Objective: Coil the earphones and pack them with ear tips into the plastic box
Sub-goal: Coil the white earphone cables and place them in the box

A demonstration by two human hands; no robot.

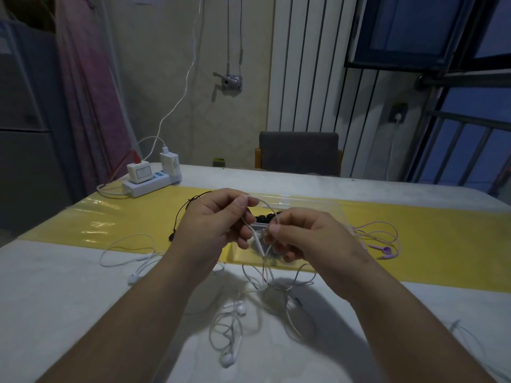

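Head view looks down on both hands, raised over the near edge of the yellow mat (414,244). The left hand (213,219) pinches the cord of the white earphones (261,201) between thumb and forefinger. The right hand (301,233) pinches the same cord a little further along, so a short loop arches between them. The rest of the cord hangs in loose tangles onto the table (69,313) on the near side of the mat, where both buds (242,309) lie.

The cord looks very light, thin and limp. It will likely hold no shape by itself and spring out of a coil unless it is pinched where the turns cross. It also looks smooth enough to slip, so fingertip grips set close together seem best. Tugging at the joints by the buds is probably worth avoiding.

The plastic box (309,201) sits on the mat directly behind the hands. It is clear and largely covered by them, so its outline is hard to make out, as is whether its lid is open. The dark ear tips (262,217) show only as a small patch between the hands. Whether the hanging loops are knotted cannot be told. A faint cable (470,338) on the table, off the mat's near right side, is too blurred to identify.
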